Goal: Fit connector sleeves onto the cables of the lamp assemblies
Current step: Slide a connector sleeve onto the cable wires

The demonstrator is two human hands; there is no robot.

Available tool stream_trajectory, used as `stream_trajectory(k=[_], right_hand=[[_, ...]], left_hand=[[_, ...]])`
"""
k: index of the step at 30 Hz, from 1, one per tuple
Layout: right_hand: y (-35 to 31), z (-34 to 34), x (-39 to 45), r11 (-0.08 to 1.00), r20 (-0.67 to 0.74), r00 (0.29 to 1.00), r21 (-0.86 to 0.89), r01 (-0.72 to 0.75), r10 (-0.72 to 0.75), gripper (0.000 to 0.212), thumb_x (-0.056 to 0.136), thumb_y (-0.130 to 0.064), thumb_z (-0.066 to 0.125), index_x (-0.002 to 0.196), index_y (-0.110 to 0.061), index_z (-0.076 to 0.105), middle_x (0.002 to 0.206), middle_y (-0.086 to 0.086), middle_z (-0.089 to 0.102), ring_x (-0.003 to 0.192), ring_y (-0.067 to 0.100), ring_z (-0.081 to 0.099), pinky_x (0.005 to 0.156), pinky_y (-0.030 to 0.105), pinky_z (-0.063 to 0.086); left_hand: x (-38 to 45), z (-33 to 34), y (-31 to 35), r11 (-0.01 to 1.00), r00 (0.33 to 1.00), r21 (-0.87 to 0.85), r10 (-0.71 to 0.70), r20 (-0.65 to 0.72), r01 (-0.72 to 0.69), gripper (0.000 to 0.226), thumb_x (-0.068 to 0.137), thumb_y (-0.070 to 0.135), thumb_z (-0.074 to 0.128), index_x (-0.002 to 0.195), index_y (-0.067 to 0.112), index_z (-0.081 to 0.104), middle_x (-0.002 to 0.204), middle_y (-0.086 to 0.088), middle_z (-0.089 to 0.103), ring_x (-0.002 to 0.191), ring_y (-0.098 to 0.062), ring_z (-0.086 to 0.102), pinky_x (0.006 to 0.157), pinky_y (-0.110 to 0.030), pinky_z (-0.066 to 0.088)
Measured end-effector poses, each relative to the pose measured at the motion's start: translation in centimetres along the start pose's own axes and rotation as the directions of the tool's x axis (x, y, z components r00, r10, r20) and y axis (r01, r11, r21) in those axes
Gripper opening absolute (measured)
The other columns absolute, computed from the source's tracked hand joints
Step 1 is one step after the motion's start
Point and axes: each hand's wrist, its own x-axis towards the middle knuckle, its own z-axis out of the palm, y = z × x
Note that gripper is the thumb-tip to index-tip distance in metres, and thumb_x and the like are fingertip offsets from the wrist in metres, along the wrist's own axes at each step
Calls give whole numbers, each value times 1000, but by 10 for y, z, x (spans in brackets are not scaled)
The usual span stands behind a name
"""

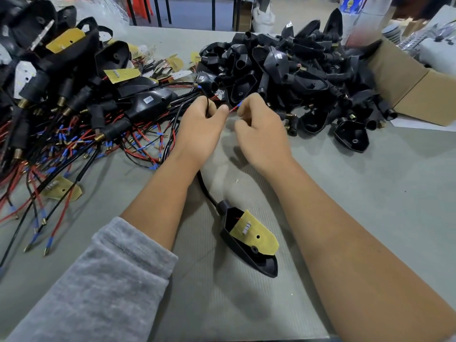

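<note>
**Red wire and blue sleeve held between two hands above the tabletop**

Near the front edge of the grey tabletop [357, 193], between the two forearms: one lamp assembly [248, 240], a black teardrop housing lying open side up, with a yellow circuit board [255, 232] tilted across its cavity and a small white LED strip on the board. From the housing's narrow end, a black cable [206, 191] running away toward the hands and passing under the left wrist.

Left hand [199, 129] curled, fingers and thumb closed on the black cable, which loops over the forefinger; thumb tip pressed at one end of a thin red wire [232, 109]. Right hand [261, 124] also curled, fingertips pinching the wire's other end, where a blue connector sleeve [240, 103] peeks out. Short span of red wire bridging the small gap between the hands. Cannot tell whether the sleeve is fully seated on the wire.

Grey sleeve [98, 280] on the left forearm, right forearm bare.

Toward the left edge: a tangle of finished assemblies [81, 114] with red and black leads tipped in blue sleeves and brass ends. Toward the far right corner: a heap of black housings [296, 77], with a cardboard box [414, 87] just beside it.
</note>
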Motion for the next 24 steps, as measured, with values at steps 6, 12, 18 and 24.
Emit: stream_trajectory(k=[6, 12, 18, 24], right_hand=[[14, -13, 6, 841, -147, 981, -508, -183, 125, 25, 84, -14, 46, 108, -12, 53, 112, 8, 54, 106, 31, 46, 91, 40, 33], [16, -10, 5, 743, -91, 984, -646, -176, 154, 16, 86, -12, 50, 95, -14, 38, 107, 9, 53, 108, 32, 44, 95, 43, 30], [23, -6, 7, 702, -111, 983, -688, -182, 147, 18, 89, -11, 50, 107, -10, 51, 116, 13, 52, 112, 33, 42, 92, 40, 30], [24, -5, 8, 778, -24, 997, -624, -67, 67, 23, 93, -16, 49, 115, -18, 55, 114, 7, 57, 112, 31, 43, 96, 42, 28]], left_hand=[[0, 0, -2, 1000, 999, -17, 17, 36, -17, 18, 97, 26, 54, 82, 31, 62, 63, 13, 58, 57, 0, 47, 59, -19, 41], [-2, -1, -1, 999, 997, -16, 50, 61, -49, 24, 99, 24, 52, 84, 33, 68, 69, 12, 63, 64, 3, 52, 65, -16, 42], [-2, 0, -3, 998, 996, -22, 65, 67, -63, 22, 98, 24, 54, 83, 32, 69, 58, 10, 49, 52, 0, 38, 50, -10, 32], [-2, -1, -3, 997, 993, 11, 78, 91, -80, 22, 100, 23, 52, 83, 30, 65, 59, 14, 52, 55, 3, 45, 61, -15, 39]])
